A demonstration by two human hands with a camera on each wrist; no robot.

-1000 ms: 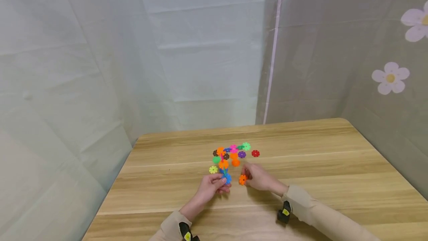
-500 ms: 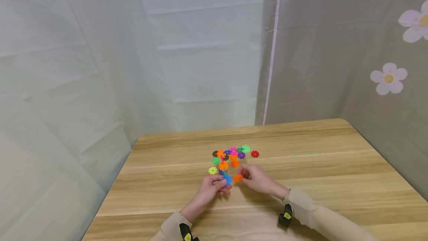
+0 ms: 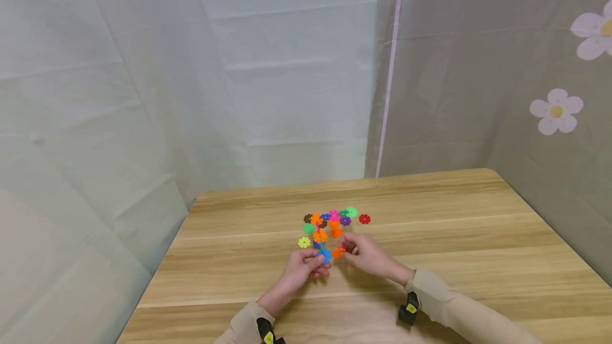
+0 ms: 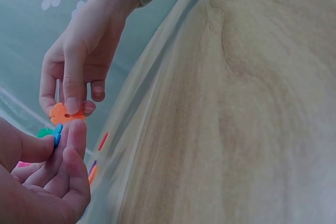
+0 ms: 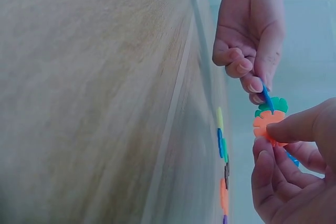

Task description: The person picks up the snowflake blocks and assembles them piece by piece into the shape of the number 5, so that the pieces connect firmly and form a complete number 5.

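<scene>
My left hand [image 3: 297,271] pinches a blue notched plastic disc [image 3: 326,256] between thumb and fingers. A green disc [image 5: 280,104] is joined to it, part of a chain that appears to run on through an orange disc [image 3: 320,236] and a pink disc [image 3: 334,215]. My right hand [image 3: 369,255] pinches a loose orange disc [image 3: 337,253] by its edge. In the right wrist view that orange disc [image 5: 262,125] meets the blue disc's edge [image 5: 267,97]; whether the notches engage cannot be told. Fingers hide parts of both discs.
Loose discs lie on the wooden table [image 3: 229,269]: a yellow one [image 3: 304,242], a light green one [image 3: 309,229], a purple one [image 3: 345,221], a red one [image 3: 365,219] and an orange one [image 3: 337,232]. Curtains [image 3: 296,68] hang behind the table.
My right hand has brought the orange disc leftward to the blue disc and turned it from facing the camera to nearly edge-on. My left hand stays almost still.
</scene>
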